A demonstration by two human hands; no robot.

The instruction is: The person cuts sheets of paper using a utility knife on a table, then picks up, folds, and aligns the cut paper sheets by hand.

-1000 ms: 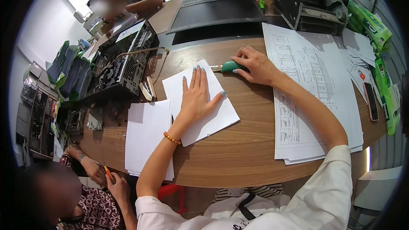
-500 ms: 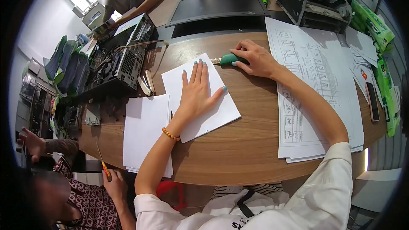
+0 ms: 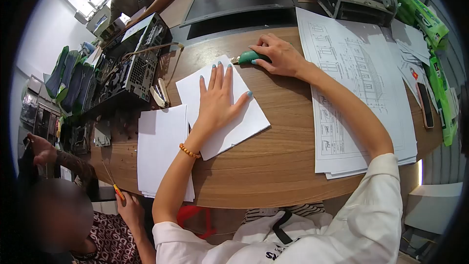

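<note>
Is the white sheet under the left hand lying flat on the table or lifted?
Flat. The left hand presses palm-down on the white sheet, whose edges lie against the table. The right hand holds a green cutter at its top corner.

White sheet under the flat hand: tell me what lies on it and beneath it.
The left hand lies flat on the white sheet. Beneath shows only the wooden table; anything under the sheet is hidden.

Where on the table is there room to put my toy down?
Bare wood shows on the table between the white sheet under the left hand and the big drawings, down to the near edge. It is crowded by the open computer case and the paper stack.
</note>
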